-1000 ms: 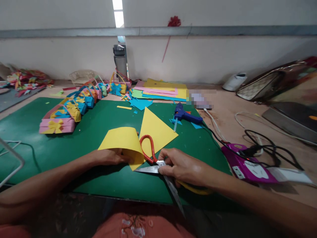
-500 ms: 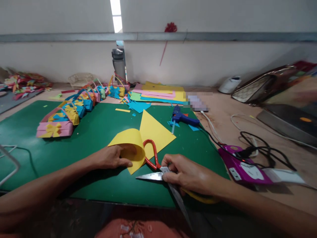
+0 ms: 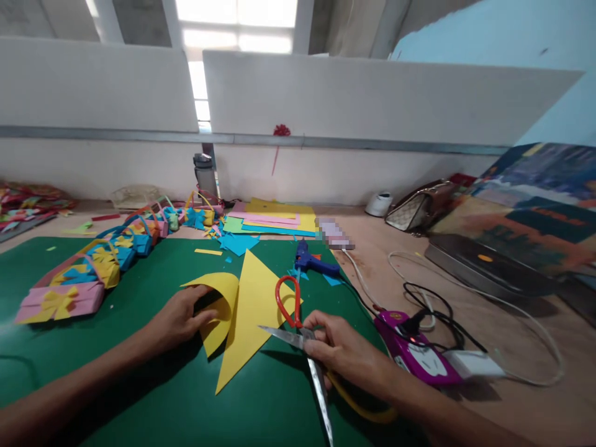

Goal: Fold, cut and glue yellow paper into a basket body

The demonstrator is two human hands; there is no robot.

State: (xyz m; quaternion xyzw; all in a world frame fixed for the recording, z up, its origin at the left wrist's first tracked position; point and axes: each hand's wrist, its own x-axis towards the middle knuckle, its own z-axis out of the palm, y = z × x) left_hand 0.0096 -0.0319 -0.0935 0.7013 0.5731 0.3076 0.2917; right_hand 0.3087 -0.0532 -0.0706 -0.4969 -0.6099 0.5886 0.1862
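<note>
My left hand is closed on a curled sheet of yellow paper, its thumb on the inner side of the bend. Beside it, a flat triangular piece of yellow paper lies on the green mat. My right hand grips a pair of scissors near the pivot, blades spread apart, one pointing left and one toward me. One red handle loop stands up over the flat paper. Behind the scissors lies a blue glue gun with blue paper scraps under it.
Small paper baskets with bows line the left side. Stacked coloured sheets and a grey bottle stand at the back. On the right are a purple power strip, cables, a phone and a dark case.
The camera view has tilted up and turned right. My left hand has drawn the curled paper left, away from the flat piece, now more exposed. The scissors stay in my right hand.
</note>
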